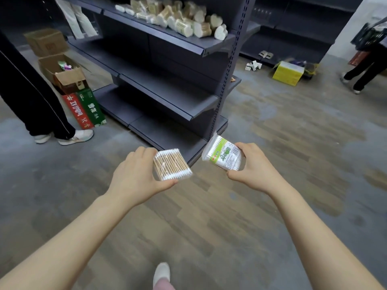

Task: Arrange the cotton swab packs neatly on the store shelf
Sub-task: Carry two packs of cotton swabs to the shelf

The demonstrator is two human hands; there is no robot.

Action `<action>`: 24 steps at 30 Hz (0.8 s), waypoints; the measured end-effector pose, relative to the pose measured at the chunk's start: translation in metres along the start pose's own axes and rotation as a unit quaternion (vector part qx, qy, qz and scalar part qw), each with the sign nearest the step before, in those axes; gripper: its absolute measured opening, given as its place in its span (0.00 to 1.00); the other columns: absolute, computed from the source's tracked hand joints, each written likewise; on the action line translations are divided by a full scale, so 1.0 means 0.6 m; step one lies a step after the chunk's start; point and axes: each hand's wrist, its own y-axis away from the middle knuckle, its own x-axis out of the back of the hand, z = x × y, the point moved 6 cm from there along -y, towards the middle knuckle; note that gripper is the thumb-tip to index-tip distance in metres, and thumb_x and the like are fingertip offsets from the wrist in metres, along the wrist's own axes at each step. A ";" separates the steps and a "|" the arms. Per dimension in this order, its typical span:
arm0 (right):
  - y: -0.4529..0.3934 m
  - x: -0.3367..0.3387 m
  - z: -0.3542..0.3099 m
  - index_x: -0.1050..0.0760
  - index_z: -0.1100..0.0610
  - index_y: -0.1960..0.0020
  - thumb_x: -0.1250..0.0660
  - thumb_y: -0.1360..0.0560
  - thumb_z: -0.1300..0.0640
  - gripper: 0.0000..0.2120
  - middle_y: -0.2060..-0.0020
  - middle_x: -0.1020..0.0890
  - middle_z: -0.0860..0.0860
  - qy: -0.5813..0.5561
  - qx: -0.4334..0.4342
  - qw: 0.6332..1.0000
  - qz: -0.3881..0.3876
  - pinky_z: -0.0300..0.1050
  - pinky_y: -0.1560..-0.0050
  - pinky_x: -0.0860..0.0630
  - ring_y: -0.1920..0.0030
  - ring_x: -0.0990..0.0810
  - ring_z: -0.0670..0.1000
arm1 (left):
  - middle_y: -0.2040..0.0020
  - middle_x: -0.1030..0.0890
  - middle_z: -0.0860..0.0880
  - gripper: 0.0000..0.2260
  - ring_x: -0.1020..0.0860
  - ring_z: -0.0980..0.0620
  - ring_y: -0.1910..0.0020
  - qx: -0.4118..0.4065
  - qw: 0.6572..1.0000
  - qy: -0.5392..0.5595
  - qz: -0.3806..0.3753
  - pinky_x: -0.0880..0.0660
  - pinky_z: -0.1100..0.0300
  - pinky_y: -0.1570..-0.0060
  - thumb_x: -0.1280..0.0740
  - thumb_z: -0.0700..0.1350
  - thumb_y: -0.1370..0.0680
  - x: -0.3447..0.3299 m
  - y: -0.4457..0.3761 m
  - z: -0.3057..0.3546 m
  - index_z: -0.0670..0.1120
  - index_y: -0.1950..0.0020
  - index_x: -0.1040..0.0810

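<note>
My left hand [137, 174] grips a clear square pack of wooden-stick cotton swabs [171, 165], thumb under it and fingers behind. My right hand [254, 164] holds a white swab pack with a green label [223, 154], tilted, pinched between thumb and fingers. Both packs hang over the floor in front of the dark grey store shelf [199, 47]. On its upper board lies a jumbled heap of cotton swab packs [182, 19], some heart-shaped. The lower boards [167, 91] carry nothing.
A person in dark trousers [31, 91] stands at the left beside open cardboard boxes [65, 76] and a red-green carton [85, 109]. A yellow box [288, 73] and small packets lie on the floor at the right, near another person [364, 65]. My shoe [161, 273] shows below.
</note>
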 end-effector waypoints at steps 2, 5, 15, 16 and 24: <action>-0.043 0.002 -0.013 0.30 0.52 0.44 0.29 0.37 0.55 0.22 0.49 0.29 0.53 0.004 -0.005 1.000 0.002 0.43 0.52 0.34 0.45 0.33 0.52 | 0.44 0.28 0.52 0.33 0.29 0.51 0.45 -0.006 1.000 -0.001 -0.004 0.28 0.57 0.54 0.31 0.67 0.35 0.008 -0.044 -0.018 0.50 0.38 0.32; -0.102 0.004 -0.029 0.31 0.51 0.48 0.29 0.38 0.54 0.20 0.51 0.29 0.53 0.009 -0.009 1.000 0.009 0.43 0.55 0.35 0.47 0.33 0.53 | 0.45 0.29 0.53 0.33 0.29 0.52 0.45 -0.016 1.000 0.000 -0.018 0.27 0.57 0.54 0.31 0.67 0.35 0.013 -0.101 -0.042 0.50 0.38 0.32; -0.244 0.003 -0.058 0.28 0.56 0.47 0.29 0.38 0.55 0.20 0.51 0.27 0.54 0.010 -0.032 0.999 0.040 0.44 0.54 0.34 0.47 0.31 0.53 | 0.47 0.29 0.54 0.33 0.30 0.53 0.46 -0.013 0.999 0.020 -0.030 0.26 0.57 0.53 0.32 0.69 0.37 0.022 -0.243 -0.109 0.51 0.40 0.32; -0.258 0.004 -0.061 0.28 0.56 0.47 0.29 0.37 0.56 0.20 0.51 0.27 0.54 0.009 -0.033 0.999 0.040 0.43 0.53 0.34 0.46 0.31 0.53 | 0.47 0.29 0.55 0.33 0.30 0.54 0.46 -0.011 0.999 0.021 -0.031 0.26 0.57 0.54 0.32 0.69 0.37 0.022 -0.256 -0.113 0.51 0.41 0.32; -0.402 0.024 -0.075 0.27 0.60 0.46 0.28 0.35 0.57 0.20 0.53 0.26 0.54 0.000 -0.031 0.998 0.053 0.44 0.54 0.34 0.47 0.31 0.52 | 0.47 0.30 0.54 0.32 0.30 0.53 0.45 -0.012 1.000 0.019 -0.013 0.30 0.60 0.56 0.32 0.69 0.36 0.025 -0.391 -0.131 0.50 0.41 0.32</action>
